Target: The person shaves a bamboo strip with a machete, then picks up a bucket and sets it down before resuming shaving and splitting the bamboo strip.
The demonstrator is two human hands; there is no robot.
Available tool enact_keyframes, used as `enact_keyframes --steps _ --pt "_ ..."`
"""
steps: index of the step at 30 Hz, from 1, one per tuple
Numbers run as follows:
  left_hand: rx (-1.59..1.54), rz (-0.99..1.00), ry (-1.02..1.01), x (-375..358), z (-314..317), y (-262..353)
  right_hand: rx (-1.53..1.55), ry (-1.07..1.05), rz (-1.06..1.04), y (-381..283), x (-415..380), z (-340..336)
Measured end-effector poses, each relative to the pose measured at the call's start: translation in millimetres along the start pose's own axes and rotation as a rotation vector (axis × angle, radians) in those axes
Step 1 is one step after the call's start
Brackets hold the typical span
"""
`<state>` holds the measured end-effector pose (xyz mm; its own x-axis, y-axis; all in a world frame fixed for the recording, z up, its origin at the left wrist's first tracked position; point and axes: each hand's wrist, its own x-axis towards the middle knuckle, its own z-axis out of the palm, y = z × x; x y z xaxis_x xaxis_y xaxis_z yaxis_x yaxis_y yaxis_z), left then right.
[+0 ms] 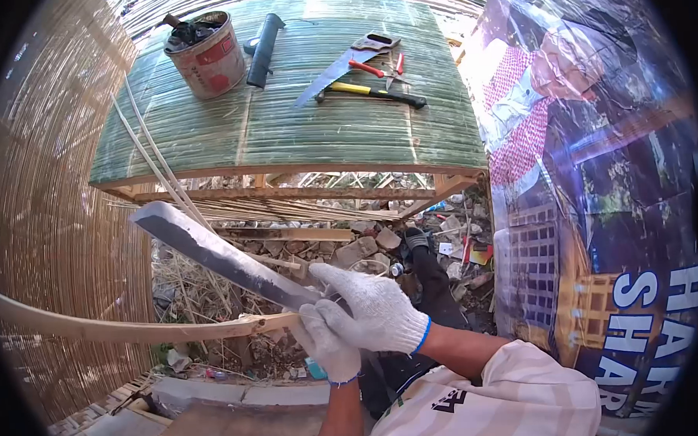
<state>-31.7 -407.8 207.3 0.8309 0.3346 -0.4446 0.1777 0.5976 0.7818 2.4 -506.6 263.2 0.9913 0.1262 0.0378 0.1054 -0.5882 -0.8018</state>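
Both my hands wear white knit gloves and are close together, touching, at lower centre. My right hand (375, 309) is closed at the near end of a machete (226, 258), whose handle is hidden by the gloves. The broad blade, dark with a pale upper edge, slants up to the left. Just below, my left hand (329, 347) is closed around the end of a bamboo strip (151, 330). That long, pale strip runs out to the left edge of the view, below the blade.
Ahead stands a bamboo-slat table (299, 134) bearing a bucket (211, 64), a dark tube-shaped tool (265, 52), a handsaw (342, 66), red-handled pliers (385, 70) and a hammer (371, 94). A bamboo screen (67, 191) rises at left, a printed banner (597, 191) at right. Rubble (358, 253) covers the ground.
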Motion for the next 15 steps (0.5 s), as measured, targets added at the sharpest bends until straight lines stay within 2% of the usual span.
enact_keyframes --steps 2,5,7,8,11,14,15 --pt "0.041 0.039 -0.098 8.2 51.5 -15.3 0.082 0.056 0.029 30.1 21.3 -52.3" --pt "0.348 0.264 -0.157 36.8 128.1 -54.1 0.054 0.234 0.014 107.2 71.0 -124.0" --pt "0.418 0.213 -0.166 49.6 207.2 -82.4 -0.101 0.36 -0.042 184.7 116.3 -190.9" --pt "0.433 0.235 -0.148 53.5 231.8 -94.8 -0.025 0.333 -0.009 206.7 123.6 -213.1" --pt "0.38 0.079 -0.125 56.5 285.5 -115.0 0.005 0.44 -0.048 272.7 134.9 -278.7" --pt "0.367 0.035 -0.074 71.6 316.8 -140.6 0.086 0.545 0.135 356.8 133.6 -332.5" --pt "0.419 0.077 -0.063 78.7 316.3 -154.6 0.112 0.568 0.18 373.2 132.0 -340.6"
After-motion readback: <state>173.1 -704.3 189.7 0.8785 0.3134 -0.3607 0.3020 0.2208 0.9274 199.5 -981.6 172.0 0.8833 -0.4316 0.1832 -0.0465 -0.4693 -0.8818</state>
